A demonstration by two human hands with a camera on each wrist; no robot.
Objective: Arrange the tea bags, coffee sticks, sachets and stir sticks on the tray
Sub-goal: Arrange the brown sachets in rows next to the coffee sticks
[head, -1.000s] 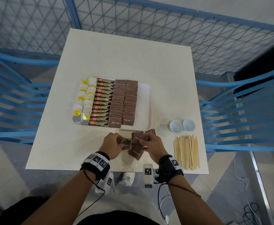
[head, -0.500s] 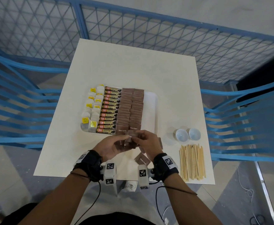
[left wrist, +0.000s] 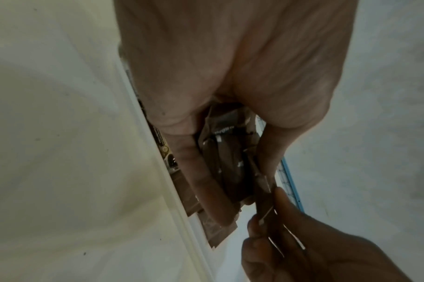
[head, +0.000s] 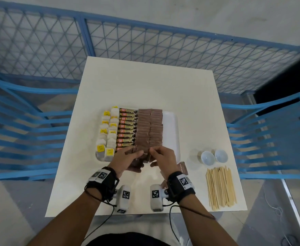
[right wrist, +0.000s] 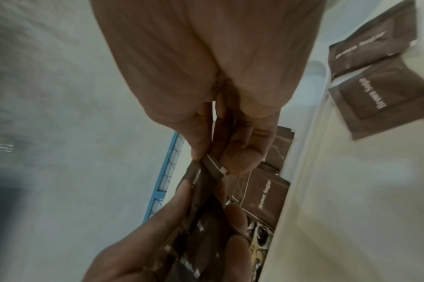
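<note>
A white tray (head: 170,132) holds tea bags (head: 108,132) on the left, a column of coffee sticks (head: 127,128) and two columns of brown sugar sachets (head: 150,128). Both hands hover over the tray's near edge. My left hand (head: 127,160) grips a small stack of brown sachets (left wrist: 223,162) between thumb and fingers. My right hand (head: 161,157) pinches the edge of one sachet (right wrist: 214,167) at the top of that stack. Two loose sachets (head: 183,168) lie on the table just right of my right wrist. Wooden stir sticks (head: 220,187) lie in a bundle at the front right.
Two small white cups (head: 207,158) stand right of the tray, behind the stir sticks. The tray's right strip is bare. Blue slatted chairs (head: 277,139) flank the white table (head: 145,86), with a blue mesh fence behind.
Both hands have moved from the table's front up to the tray's near edge, carrying sachets. The left hand now holds the stack and the right pinches one from it.
</note>
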